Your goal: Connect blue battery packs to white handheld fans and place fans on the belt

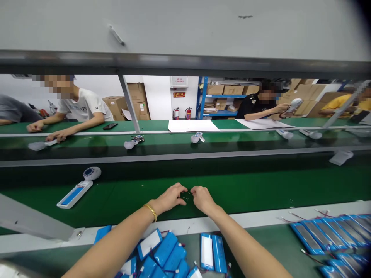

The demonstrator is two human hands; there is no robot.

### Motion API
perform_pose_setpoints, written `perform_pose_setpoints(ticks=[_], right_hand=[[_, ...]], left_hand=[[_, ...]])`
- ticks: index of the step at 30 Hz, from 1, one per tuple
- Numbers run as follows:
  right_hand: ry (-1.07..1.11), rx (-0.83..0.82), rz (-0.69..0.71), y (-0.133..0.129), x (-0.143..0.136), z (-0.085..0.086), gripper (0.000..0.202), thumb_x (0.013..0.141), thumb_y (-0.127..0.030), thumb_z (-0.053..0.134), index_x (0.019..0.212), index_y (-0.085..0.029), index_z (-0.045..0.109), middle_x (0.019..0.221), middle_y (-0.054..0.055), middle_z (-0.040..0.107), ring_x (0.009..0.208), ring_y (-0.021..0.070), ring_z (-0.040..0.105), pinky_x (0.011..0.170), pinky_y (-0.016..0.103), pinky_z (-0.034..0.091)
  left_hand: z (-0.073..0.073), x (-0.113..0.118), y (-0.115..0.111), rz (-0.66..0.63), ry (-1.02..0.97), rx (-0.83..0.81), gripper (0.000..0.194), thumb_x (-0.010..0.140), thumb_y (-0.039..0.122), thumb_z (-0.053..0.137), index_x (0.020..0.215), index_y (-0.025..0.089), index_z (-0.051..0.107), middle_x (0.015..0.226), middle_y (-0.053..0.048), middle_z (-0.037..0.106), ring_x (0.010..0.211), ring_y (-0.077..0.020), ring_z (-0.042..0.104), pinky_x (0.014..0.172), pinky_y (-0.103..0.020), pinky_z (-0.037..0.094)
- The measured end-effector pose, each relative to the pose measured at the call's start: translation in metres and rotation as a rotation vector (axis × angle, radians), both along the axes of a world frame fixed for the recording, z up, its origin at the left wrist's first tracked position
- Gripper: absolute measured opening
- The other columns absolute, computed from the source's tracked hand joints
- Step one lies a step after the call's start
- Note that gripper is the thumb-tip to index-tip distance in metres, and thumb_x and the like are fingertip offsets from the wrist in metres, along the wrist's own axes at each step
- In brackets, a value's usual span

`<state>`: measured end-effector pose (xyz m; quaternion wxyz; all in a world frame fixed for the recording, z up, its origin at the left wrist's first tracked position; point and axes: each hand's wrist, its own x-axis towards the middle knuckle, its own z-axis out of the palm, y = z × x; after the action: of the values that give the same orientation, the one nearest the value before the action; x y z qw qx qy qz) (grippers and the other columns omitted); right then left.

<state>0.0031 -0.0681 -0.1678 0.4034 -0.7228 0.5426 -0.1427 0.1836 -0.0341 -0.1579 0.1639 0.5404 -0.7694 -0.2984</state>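
Note:
My left hand (171,197), with a gold bracelet (151,212) at the wrist, is over the green belt (246,185). Its thumb and fingers are apart with nothing visible between them. Close beside it, my right hand (203,199) has its fingers curled together, and whatever they hold, if anything, is hidden. Tiny white scraps (186,197) lie on the belt between both hands. Below my forearms is a loose pile of blue battery packs (166,249). Two more packs, one with a white face (206,251), lie side by side near my right forearm.
A white handheld device (74,195) with a blue pack inside lies left on the belt. Rows of battery packs (324,233) with wires sit at right. A metal post (34,218) stands left; a shelf (185,34) hangs overhead. Across the line, co-workers sit, one holding a white device (295,104).

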Motion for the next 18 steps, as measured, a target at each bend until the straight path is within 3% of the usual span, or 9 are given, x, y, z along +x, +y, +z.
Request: perform_pose_setpoints(ticks=[4, 7, 11, 14, 18], right_hand=[[0.039, 0.07, 0.108, 0.006, 0.034, -0.002, 0.019, 0.09, -0.029, 0.057, 0.104, -0.016, 0.061, 0.102, 0.005, 0.063, 0.087, 0.0174, 0.063, 0.074, 0.033, 0.054], [0.031, 0.087, 0.149, 0.0, 0.043, -0.001, 0.02, 0.092, -0.03, 0.055, 0.102, -0.014, 0.061, 0.096, 0.004, 0.064, 0.077, 0.0145, 0.063, 0.067, 0.03, 0.055], [0.004, -0.07, 0.089, -0.038, 0.035, 0.006, 0.023, 0.092, -0.031, 0.054, 0.109, -0.015, 0.059, 0.106, 0.007, 0.062, 0.089, 0.0177, 0.062, 0.077, 0.037, 0.054], [-0.004, -0.238, 0.047, -0.077, 0.037, 0.01, 0.028, 0.092, -0.03, 0.054, 0.118, -0.018, 0.056, 0.123, 0.009, 0.055, 0.105, 0.0225, 0.057, 0.089, 0.044, 0.049], [0.034, -0.364, 0.068, -0.11, 0.063, 0.005, 0.033, 0.091, -0.03, 0.055, 0.122, -0.019, 0.053, 0.13, 0.01, 0.051, 0.111, 0.0249, 0.054, 0.092, 0.047, 0.047]], left_hand=[[0.003, 0.011, 0.0, -0.01, -0.042, -0.021, 0.024, 0.076, 0.031, 0.068, 0.095, 0.019, 0.063, 0.09, -0.003, 0.051, 0.079, -0.0167, 0.051, 0.071, -0.028, 0.042], [0.004, 0.022, 0.005, 0.0, -0.056, -0.028, 0.024, 0.077, 0.034, 0.066, 0.094, 0.018, 0.063, 0.09, -0.003, 0.052, 0.08, -0.0169, 0.051, 0.07, -0.027, 0.042], [-0.001, 0.035, 0.012, 0.008, -0.065, -0.031, 0.042, 0.073, 0.034, 0.072, 0.111, 0.021, 0.06, 0.099, -0.004, 0.052, 0.081, -0.0167, 0.053, 0.071, -0.027, 0.044], [-0.003, 0.04, 0.018, -0.002, -0.07, -0.056, 0.031, 0.076, 0.03, 0.069, 0.105, 0.022, 0.063, 0.101, -0.004, 0.053, 0.082, -0.0158, 0.054, 0.072, -0.025, 0.045], [-0.005, 0.047, 0.024, 0.011, -0.096, -0.114, 0.014, 0.083, 0.026, 0.061, 0.095, 0.021, 0.066, 0.096, -0.003, 0.056, 0.083, -0.0148, 0.056, 0.075, -0.024, 0.045]])
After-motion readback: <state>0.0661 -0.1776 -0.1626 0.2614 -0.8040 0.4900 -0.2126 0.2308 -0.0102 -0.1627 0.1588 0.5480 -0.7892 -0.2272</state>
